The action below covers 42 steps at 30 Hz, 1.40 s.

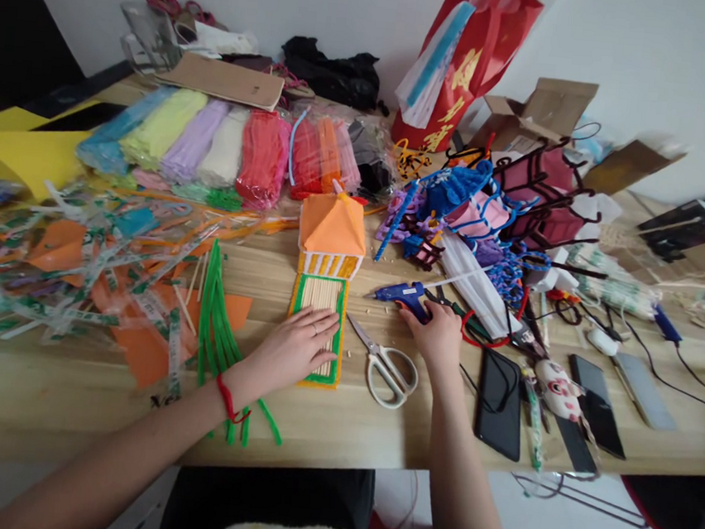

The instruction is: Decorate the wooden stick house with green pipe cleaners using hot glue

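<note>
Stick panel (321,296), edged green and orange, left hand (303,341) flat across it, right hand (437,336) seemingly gripping blue glue gun (403,293)

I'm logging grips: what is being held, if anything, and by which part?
The right hand holds the glue gun, apparently by its handle; the left hand lies flat on the stick panel.

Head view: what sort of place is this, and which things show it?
Probably an indoor handicraft workspace, perhaps at home or in a small studio: bagged bundles of coloured fuzzy stems, a blue glue gun and an orange-roofed model house suggest it.
</note>
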{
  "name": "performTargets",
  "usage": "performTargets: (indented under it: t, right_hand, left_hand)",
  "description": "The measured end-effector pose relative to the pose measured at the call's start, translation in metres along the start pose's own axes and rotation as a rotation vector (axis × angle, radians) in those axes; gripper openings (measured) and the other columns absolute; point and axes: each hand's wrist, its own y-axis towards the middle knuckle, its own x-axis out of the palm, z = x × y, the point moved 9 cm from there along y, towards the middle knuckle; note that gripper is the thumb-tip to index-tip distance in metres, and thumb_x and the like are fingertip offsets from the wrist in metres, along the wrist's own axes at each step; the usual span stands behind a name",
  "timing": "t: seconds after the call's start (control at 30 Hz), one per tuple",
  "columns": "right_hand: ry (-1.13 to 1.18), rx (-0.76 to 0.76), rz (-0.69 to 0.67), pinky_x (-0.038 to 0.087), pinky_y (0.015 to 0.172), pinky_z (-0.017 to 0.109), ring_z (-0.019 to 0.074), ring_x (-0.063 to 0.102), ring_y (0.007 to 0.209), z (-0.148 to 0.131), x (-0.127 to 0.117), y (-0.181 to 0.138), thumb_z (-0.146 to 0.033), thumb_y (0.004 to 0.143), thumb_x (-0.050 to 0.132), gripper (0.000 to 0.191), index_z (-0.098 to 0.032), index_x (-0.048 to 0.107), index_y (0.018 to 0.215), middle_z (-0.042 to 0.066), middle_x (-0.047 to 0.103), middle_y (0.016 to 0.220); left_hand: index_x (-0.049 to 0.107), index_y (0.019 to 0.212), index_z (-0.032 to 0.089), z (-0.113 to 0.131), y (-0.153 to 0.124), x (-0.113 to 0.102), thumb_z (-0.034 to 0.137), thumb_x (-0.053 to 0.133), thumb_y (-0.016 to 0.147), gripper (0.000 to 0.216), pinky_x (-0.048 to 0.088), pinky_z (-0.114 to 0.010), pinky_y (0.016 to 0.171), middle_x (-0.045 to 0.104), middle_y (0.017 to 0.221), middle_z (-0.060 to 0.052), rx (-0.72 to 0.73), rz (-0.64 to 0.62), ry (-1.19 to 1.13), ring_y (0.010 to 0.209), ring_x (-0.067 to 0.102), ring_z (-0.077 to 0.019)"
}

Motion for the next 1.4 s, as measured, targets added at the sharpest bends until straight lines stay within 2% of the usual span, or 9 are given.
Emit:
performTargets:
  t: [0.13, 0.27, 0.43, 0.6, 0.77, 0.93, 1.1, 1.27, 1.4]
  right_hand:
    - [-0.041, 0.08, -0.06, 0.04, 0.08, 0.041, 0.0329, 0.054, 0.099, -0.006, 0.009, 0.001, -0.056, 0.072, 0.062, 0.054, -0.015, 0.064, 0.108, 0.016, 0.064, 0.103]
    - [-0.032, 0.101, -0.038, 0.041, 0.078, 0.04, 0.032, 0.056, 0.096, -0.011, 0.011, 0.003, -0.051, 0.073, 0.059, 0.047, -0.014, 0.065, 0.102, 0.016, 0.064, 0.1]
    - [0.127, 0.092, 0.109, 0.044, 0.075, 0.036, 0.028, 0.058, 0.085, -0.01, -0.001, 0.005, -0.047, 0.069, 0.059, 0.044, -0.011, 0.065, 0.095, 0.014, 0.063, 0.089]
    - [0.299, 0.105, 0.241, 0.045, 0.072, 0.034, 0.0245, 0.058, 0.077, -0.008, -0.015, 0.003, -0.045, 0.066, 0.059, 0.039, -0.014, 0.063, 0.089, 0.011, 0.062, 0.082]
    - [0.373, 0.161, 0.219, 0.046, 0.07, 0.034, 0.0248, 0.06, 0.076, -0.008, -0.018, -0.001, -0.045, 0.065, 0.061, 0.04, -0.014, 0.061, 0.089, 0.012, 0.064, 0.085]
    - [0.385, 0.192, 0.086, 0.044, 0.063, 0.031, 0.0243, 0.061, 0.07, -0.014, -0.018, -0.005, -0.048, 0.066, 0.062, 0.039, -0.017, 0.059, 0.089, 0.009, 0.066, 0.078]
    - [0.377, 0.111, 0.002, 0.043, 0.058, 0.029, 0.0216, 0.06, 0.063, -0.027, -0.021, -0.008, -0.052, 0.066, 0.062, 0.037, -0.02, 0.054, 0.084, 0.005, 0.065, 0.07]
    - [0.336, 0.004, -0.089, 0.042, 0.054, 0.027, 0.0195, 0.058, 0.059, -0.04, -0.011, -0.016, -0.052, 0.068, 0.061, 0.041, -0.02, 0.05, 0.093, 0.002, 0.062, 0.069]
    - [0.28, -0.086, -0.115, 0.042, 0.054, 0.027, 0.0188, 0.058, 0.06, -0.05, -0.005, -0.023, -0.048, 0.073, 0.056, 0.037, -0.021, 0.047, 0.097, 0.003, 0.063, 0.076]
  left_hand:
    - [0.064, 0.112, 0.013, -0.001, 0.003, -0.004, 0.035, 0.056, 0.087, 0.034, 0.036, -0.042, 0.107, 0.059, 0.127, -0.012, -0.007, -0.028, 0.006, 0.124, 0.048, -0.0253]
    - [0.069, 0.1, 0.019, -0.016, 0.011, -0.009, 0.031, 0.053, 0.088, 0.023, 0.044, -0.036, 0.1, 0.066, 0.116, -0.007, -0.049, -0.035, -0.188, 0.113, 0.057, -0.0205]
    - [0.068, 0.094, 0.018, -0.063, 0.03, -0.019, 0.027, 0.053, 0.087, 0.019, 0.05, -0.031, 0.084, 0.071, 0.096, -0.005, -0.38, 0.172, -0.304, 0.091, 0.065, -0.0183]
    - [0.066, 0.088, 0.017, -0.082, 0.052, 0.005, 0.031, 0.065, 0.077, 0.017, 0.048, -0.026, 0.062, 0.072, 0.078, -0.004, -0.538, 0.101, -0.355, 0.07, 0.066, -0.0174]
    - [0.062, 0.074, 0.019, -0.085, 0.058, 0.005, 0.026, 0.06, 0.079, 0.009, 0.045, -0.026, 0.058, 0.069, 0.07, -0.001, -0.524, 0.13, -0.368, 0.063, 0.063, -0.0159]
    - [0.058, 0.073, 0.018, -0.08, 0.048, -0.002, 0.015, 0.056, 0.074, 0.004, 0.047, -0.024, 0.06, 0.067, 0.071, 0.001, -0.496, 0.178, -0.417, 0.064, 0.062, -0.0134]
    - [0.057, 0.076, 0.019, -0.074, 0.031, -0.01, 0.017, 0.055, 0.08, 0.004, 0.047, -0.025, 0.062, 0.064, 0.073, 0.0, -0.442, 0.24, -0.426, 0.065, 0.061, -0.0132]
    - [0.056, 0.078, 0.019, -0.071, 0.025, -0.018, 0.022, 0.05, 0.087, 0.011, 0.047, -0.032, 0.075, 0.064, 0.08, -0.002, -0.346, 0.243, -0.276, 0.081, 0.059, -0.0179]
    - [0.055, 0.076, 0.018, -0.073, 0.025, -0.017, 0.02, 0.05, 0.088, 0.013, 0.046, -0.035, 0.079, 0.062, 0.08, -0.002, -0.318, 0.243, -0.19, 0.082, 0.055, -0.0187]
